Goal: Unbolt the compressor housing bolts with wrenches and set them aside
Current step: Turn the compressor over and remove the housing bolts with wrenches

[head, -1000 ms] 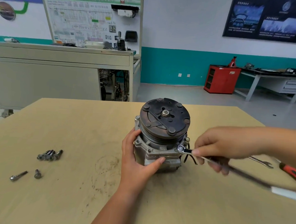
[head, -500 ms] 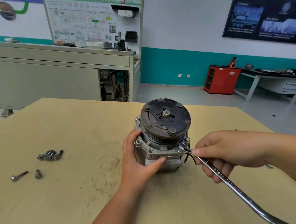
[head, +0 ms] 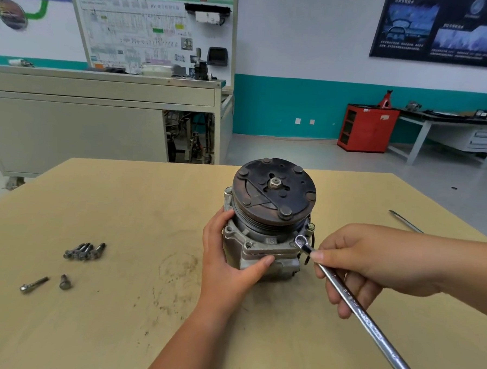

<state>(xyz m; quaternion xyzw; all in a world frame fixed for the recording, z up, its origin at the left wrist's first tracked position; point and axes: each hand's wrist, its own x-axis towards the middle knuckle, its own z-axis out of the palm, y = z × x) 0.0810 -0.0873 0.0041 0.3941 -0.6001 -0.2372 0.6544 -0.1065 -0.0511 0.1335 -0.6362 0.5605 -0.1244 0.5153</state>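
Observation:
The compressor [head: 265, 227] stands upright on the wooden table [head: 122, 206], its dark clutch plate facing up. My left hand [head: 226, 265] grips the grey housing from the left front. My right hand [head: 356, 263] holds a long chrome wrench [head: 351, 305] near its ring end, and that ring sits on a bolt at the housing's right front corner [head: 300, 241]. Another bolt head [head: 311, 226] shows just behind it, and one more at the left rear [head: 228, 190]. Several removed bolts [head: 85, 251] lie in a bunch at the left.
Two more loose bolts [head: 34, 284] [head: 64, 282] lie near the left front of the table. A thin metal tool [head: 405, 221] rests at the table's right edge. Beyond the table stand a grey workbench [head: 99, 106] and a red cabinet [head: 366, 128].
The wrench handle has swung from pointing right toward me, down to the lower right, turning about the bolt. My right hand followed it. The left hand kept its grip.

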